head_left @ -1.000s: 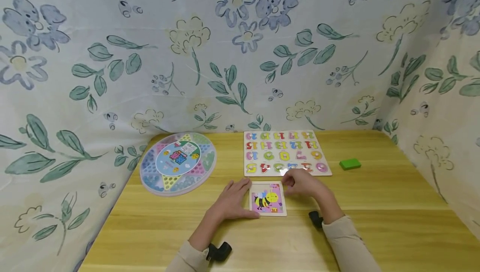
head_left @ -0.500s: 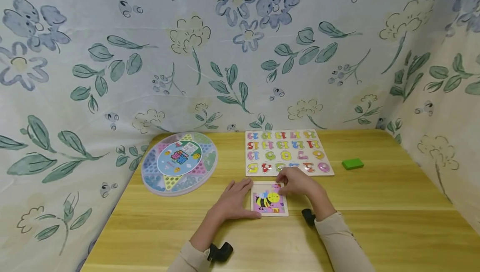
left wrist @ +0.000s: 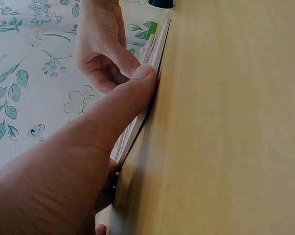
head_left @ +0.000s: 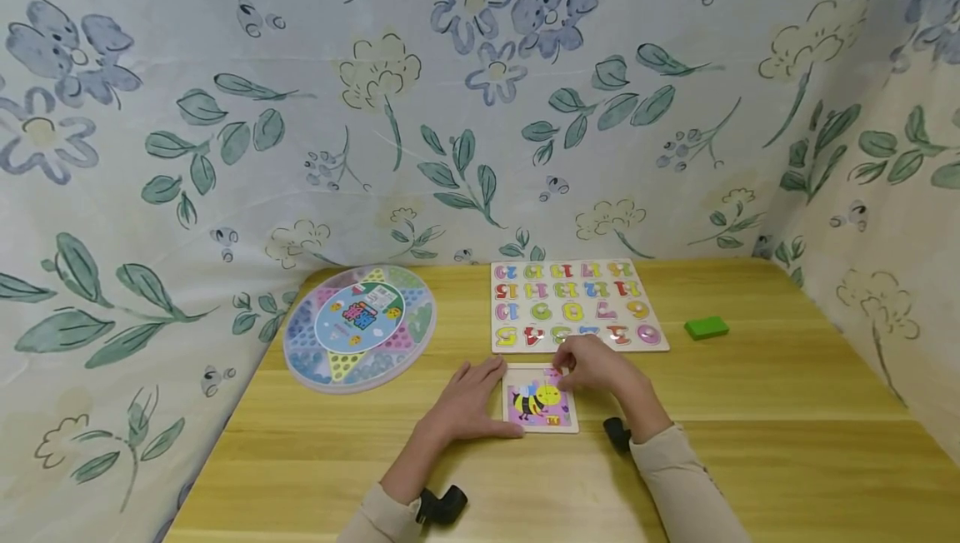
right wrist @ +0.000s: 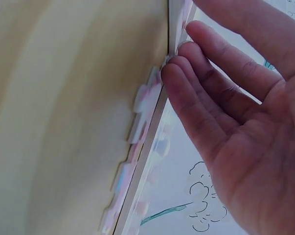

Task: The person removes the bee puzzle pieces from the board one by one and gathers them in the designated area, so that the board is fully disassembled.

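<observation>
A wooden-framed bee jigsaw puzzle (head_left: 536, 406), mostly pink and yellow, lies on the table. At its left side my left hand (head_left: 465, 406) holds the frame, its thumb along the near edge and fingertips at the far left corner. My right hand (head_left: 596, 368) bends over the far right corner. Its curled thumb and fingers are at a pink jigsaw piece (head_left: 552, 376), largely hidden by them. In the left wrist view, the right hand (left wrist: 101, 49) reaches in behind the left thumb. The right wrist view has the right fingertips (right wrist: 171, 73) beside a thin board edge.
Just behind the puzzle lies a number board (head_left: 570, 310) with colourful numerals. A round Chinese checkers set (head_left: 360, 326) lies to the left, a green block (head_left: 706, 327) to the right. Floral cloth (head_left: 480, 110) hangs behind the wooden table (head_left: 525, 493).
My right hand has moved left onto the puzzle's far right corner, then stayed there. The left hand keeps its place on the frame. The view has shifted slightly.
</observation>
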`<state>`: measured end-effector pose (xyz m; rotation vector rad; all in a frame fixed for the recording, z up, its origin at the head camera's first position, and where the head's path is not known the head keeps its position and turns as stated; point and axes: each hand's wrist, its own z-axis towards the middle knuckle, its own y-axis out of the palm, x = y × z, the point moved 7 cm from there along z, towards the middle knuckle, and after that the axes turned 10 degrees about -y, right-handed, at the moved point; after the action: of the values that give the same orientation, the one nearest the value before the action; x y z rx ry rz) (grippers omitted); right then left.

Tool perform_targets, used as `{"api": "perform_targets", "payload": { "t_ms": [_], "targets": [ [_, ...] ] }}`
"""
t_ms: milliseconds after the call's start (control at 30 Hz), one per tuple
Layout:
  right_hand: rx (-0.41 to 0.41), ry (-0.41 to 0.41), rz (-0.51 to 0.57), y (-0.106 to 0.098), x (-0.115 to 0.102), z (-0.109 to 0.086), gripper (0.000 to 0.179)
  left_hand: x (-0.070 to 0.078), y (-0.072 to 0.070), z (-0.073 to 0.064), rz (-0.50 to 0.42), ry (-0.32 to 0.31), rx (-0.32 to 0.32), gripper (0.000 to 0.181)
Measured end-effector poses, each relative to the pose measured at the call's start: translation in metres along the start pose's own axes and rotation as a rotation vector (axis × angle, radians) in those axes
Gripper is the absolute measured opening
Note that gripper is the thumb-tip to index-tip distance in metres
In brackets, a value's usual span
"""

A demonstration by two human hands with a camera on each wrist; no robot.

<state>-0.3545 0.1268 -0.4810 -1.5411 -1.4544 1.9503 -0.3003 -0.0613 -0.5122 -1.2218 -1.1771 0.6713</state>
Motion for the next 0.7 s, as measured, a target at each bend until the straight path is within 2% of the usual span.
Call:
{"api": "perform_targets", "payload": {
  "t_ms": [367,700],
  "targets": [
    [-0.023,0.024,0.018,-0.002,-0.0024,-0.0006,0.019,-0.0008,-0.0013,0.0015,-0.001,-0.024,-0.026,0.112],
    [-0.012,0.018,0.051,-0.0025,-0.0021,-0.0025,0.022,0.0004,-0.0003,0.0017,0.001,-0.012,-0.023,0.113]
  ]
}}
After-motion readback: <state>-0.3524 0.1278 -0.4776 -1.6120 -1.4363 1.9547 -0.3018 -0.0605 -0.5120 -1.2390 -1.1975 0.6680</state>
